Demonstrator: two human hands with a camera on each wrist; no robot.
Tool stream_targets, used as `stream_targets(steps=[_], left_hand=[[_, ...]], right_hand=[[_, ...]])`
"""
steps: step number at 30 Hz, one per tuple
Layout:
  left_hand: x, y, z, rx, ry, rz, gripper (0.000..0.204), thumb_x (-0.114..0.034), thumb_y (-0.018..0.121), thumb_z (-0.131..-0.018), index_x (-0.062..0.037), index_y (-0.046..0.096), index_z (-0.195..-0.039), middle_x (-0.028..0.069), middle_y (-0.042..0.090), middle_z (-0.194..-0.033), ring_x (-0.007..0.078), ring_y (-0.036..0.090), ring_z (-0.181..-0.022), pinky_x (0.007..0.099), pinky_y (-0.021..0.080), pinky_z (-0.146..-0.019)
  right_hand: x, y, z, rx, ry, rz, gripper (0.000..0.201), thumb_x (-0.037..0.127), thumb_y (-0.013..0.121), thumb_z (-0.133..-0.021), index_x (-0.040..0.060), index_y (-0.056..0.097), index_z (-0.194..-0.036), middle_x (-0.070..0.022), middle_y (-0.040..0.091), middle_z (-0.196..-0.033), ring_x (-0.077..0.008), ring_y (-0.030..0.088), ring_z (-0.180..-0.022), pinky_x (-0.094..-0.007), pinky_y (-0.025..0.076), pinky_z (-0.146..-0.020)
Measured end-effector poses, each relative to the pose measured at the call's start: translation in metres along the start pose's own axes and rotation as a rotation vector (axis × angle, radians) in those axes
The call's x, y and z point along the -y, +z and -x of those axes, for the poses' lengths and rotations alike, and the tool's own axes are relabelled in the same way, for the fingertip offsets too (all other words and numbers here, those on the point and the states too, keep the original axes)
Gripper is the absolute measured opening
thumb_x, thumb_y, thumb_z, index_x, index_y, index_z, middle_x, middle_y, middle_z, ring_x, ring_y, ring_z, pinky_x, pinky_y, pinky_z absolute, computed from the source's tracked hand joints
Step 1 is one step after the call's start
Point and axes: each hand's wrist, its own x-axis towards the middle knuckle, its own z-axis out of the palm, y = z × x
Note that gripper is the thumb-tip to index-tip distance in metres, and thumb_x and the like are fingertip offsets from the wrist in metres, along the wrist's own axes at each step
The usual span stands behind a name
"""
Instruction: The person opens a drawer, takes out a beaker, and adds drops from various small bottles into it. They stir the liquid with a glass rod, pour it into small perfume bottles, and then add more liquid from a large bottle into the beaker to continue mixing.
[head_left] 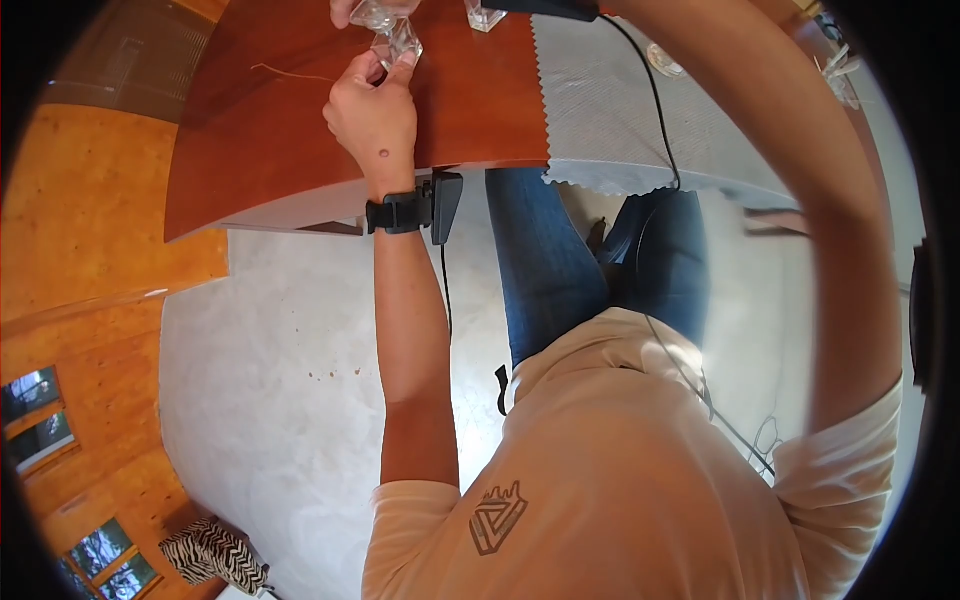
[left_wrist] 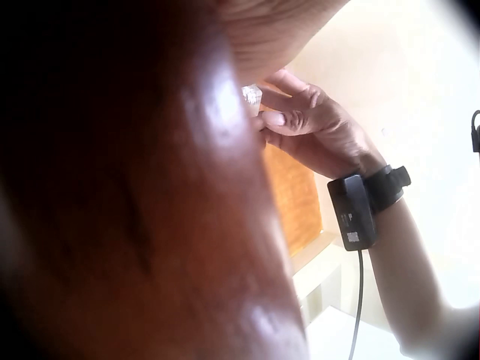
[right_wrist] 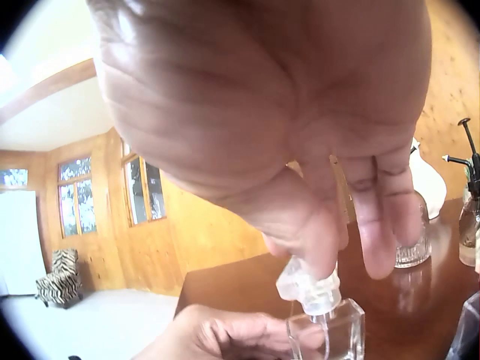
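A clear square glass bottle [right_wrist: 346, 330] with a thin tube inside stands in my left hand [head_left: 372, 115], whose thumb and fingers grip it above the brown table. On its neck sits a clear plastic spray pump [right_wrist: 321, 295]. My right hand [right_wrist: 277, 112] pinches this pump from above with thumb and forefinger, the other fingers stretched past it. Only the fingertips of that hand show at the top edge of the head view. In the left wrist view, my right hand [left_wrist: 319, 127] reaches toward a clear faceted piece [left_wrist: 252, 97], partly hidden by the dark table edge.
Another clear glass bottle [head_left: 486, 14] stands on the table to the right, beside a grey zigzag-edged cloth [head_left: 610, 110]. A thin brown strand [head_left: 290, 72] lies at left. Farther off are a ribbed glass jar [right_wrist: 414, 251], a white vase [right_wrist: 429, 184] and a black-topped spray bottle [right_wrist: 472, 187].
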Motion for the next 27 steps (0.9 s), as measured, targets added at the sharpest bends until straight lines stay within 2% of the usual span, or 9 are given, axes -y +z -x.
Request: stream_targets(steps=[2, 6, 9, 12, 15, 17, 18, 22, 27], left_hand=[[0.004, 0.001, -0.002, 0.001, 0.002, -0.008, 0.028, -0.026, 0.083, -0.084, -0.0064, 0.080, -0.104, 0.0151, 0.078, -0.092, 0.0336, 0.075, -0.087, 0.0436, 0.056, -0.080], [0.007, 0.001, -0.002, 0.004, 0.011, -0.025, 0.029, -0.026, 0.083, -0.084, -0.0062, 0.079, -0.105, 0.0156, 0.078, -0.092, 0.0336, 0.075, -0.086, 0.0436, 0.056, -0.079], [0.001, -0.001, -0.001, 0.015, -0.001, -0.023, 0.029, -0.026, 0.083, -0.084, -0.0059, 0.079, -0.105, 0.0158, 0.078, -0.092, 0.0338, 0.075, -0.085, 0.0435, 0.056, -0.079], [-0.004, -0.001, -0.001, 0.019, -0.013, -0.010, 0.029, -0.025, 0.083, -0.085, -0.0054, 0.079, -0.105, 0.0159, 0.078, -0.093, 0.0338, 0.075, -0.086, 0.0436, 0.056, -0.079], [-0.001, -0.001, -0.001, 0.018, -0.006, -0.015, 0.030, -0.023, 0.082, -0.085, -0.0026, 0.079, -0.107, 0.0159, 0.079, -0.095, 0.0296, 0.075, -0.088, 0.0401, 0.056, -0.082], [-0.005, -0.003, -0.001, 0.049, -0.025, -0.037, 0.033, -0.018, 0.081, -0.086, 0.0020, 0.077, -0.112, 0.0159, 0.079, -0.099, 0.0215, 0.075, -0.090, 0.0338, 0.055, -0.085], [-0.003, -0.003, -0.001, 0.036, -0.014, -0.037, 0.031, -0.020, 0.081, -0.086, -0.0002, 0.078, -0.110, 0.0157, 0.079, -0.097, 0.0248, 0.075, -0.089, 0.0365, 0.056, -0.083], [0.001, 0.001, -0.002, 0.013, 0.005, -0.017, 0.028, -0.024, 0.082, -0.086, -0.0044, 0.079, -0.106, 0.0151, 0.079, -0.094, 0.0308, 0.076, -0.087, 0.0419, 0.056, -0.080], [0.001, 0.000, -0.001, 0.024, -0.007, -0.003, 0.028, -0.023, 0.082, -0.086, -0.0040, 0.079, -0.106, 0.0147, 0.079, -0.093, 0.0301, 0.076, -0.086, 0.0414, 0.056, -0.079]], right_hand=[[-0.004, 0.016, -0.004, -0.132, -0.169, 0.021, 0.018, 0.001, 0.056, -0.093, -0.0037, 0.069, -0.081, -0.0139, 0.050, -0.059, -0.0244, 0.032, -0.050, -0.0451, 0.032, -0.050], [0.009, 0.005, 0.000, -0.025, 0.015, 0.179, 0.038, 0.015, 0.067, -0.095, -0.0050, 0.057, -0.065, -0.0154, 0.053, -0.059, -0.0287, 0.046, -0.055, -0.0469, 0.038, -0.055], [0.023, 0.007, 0.013, -0.085, 0.110, 0.098, 0.047, 0.028, 0.069, -0.099, -0.0039, 0.059, -0.065, -0.0157, 0.053, -0.058, -0.0299, 0.050, -0.055, -0.0467, 0.042, -0.055], [0.006, 0.017, 0.016, -0.258, -0.078, 0.044, 0.055, 0.038, 0.064, -0.103, -0.0019, 0.060, -0.064, -0.0150, 0.052, -0.056, -0.0301, 0.049, -0.052, -0.0468, 0.043, -0.053], [0.002, 0.016, 0.014, -0.346, -0.068, 0.020, 0.058, 0.043, 0.060, -0.105, -0.0011, 0.062, -0.067, -0.0139, 0.052, -0.055, -0.0287, 0.048, -0.051, -0.0466, 0.042, -0.051], [0.007, 0.013, 0.010, -0.342, 0.066, 0.029, 0.054, 0.040, 0.060, -0.105, -0.0010, 0.065, -0.070, -0.0130, 0.052, -0.055, -0.0279, 0.047, -0.050, -0.0463, 0.041, -0.050], [0.009, 0.010, 0.008, -0.340, 0.134, 0.034, 0.052, 0.038, 0.059, -0.106, -0.0010, 0.066, -0.072, -0.0126, 0.052, -0.055, -0.0274, 0.046, -0.050, -0.0462, 0.041, -0.050], [0.005, -0.004, 0.022, -0.139, -0.089, -0.218, 0.022, 0.010, 0.056, -0.098, -0.0031, 0.073, -0.095, -0.0145, 0.055, -0.060, -0.0237, 0.039, -0.050, -0.0431, 0.036, -0.049], [-0.008, 0.004, 0.006, 0.017, -0.108, -0.110, 0.024, 0.000, 0.056, -0.091, -0.0044, 0.074, -0.107, -0.0181, 0.065, -0.077, -0.0259, 0.047, -0.055, -0.0423, 0.039, -0.052]])
